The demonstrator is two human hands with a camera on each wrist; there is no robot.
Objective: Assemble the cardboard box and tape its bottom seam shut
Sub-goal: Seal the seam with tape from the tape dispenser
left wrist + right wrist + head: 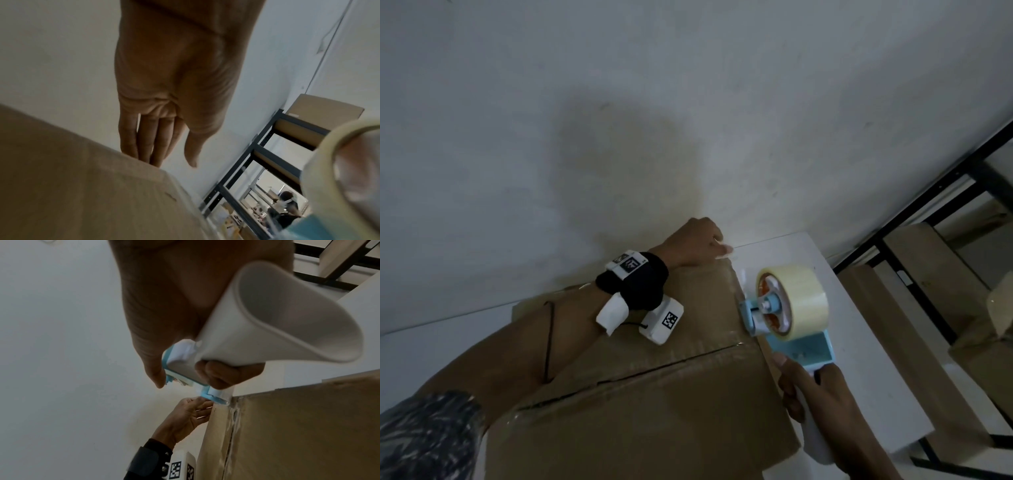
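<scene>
Resting on the white table [859, 346], the cardboard box [654, 394] is plain brown, its two flaps meeting at a dark centre seam [640, 371] with glossy clear tape along it. The left hand [693, 245] lies over the box's far edge, fingers [148, 142] straight down the far side, gripping nothing. The right hand [822, 401] curls round the white handle of the blue tape dispenser [787, 315], whose head sits at the box's right edge, at the seam's end.

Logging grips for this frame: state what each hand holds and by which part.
The right hand grips the tape dispenser by its white handle. The left hand rests at the cardboard box's far corner, holding nothing.
</scene>
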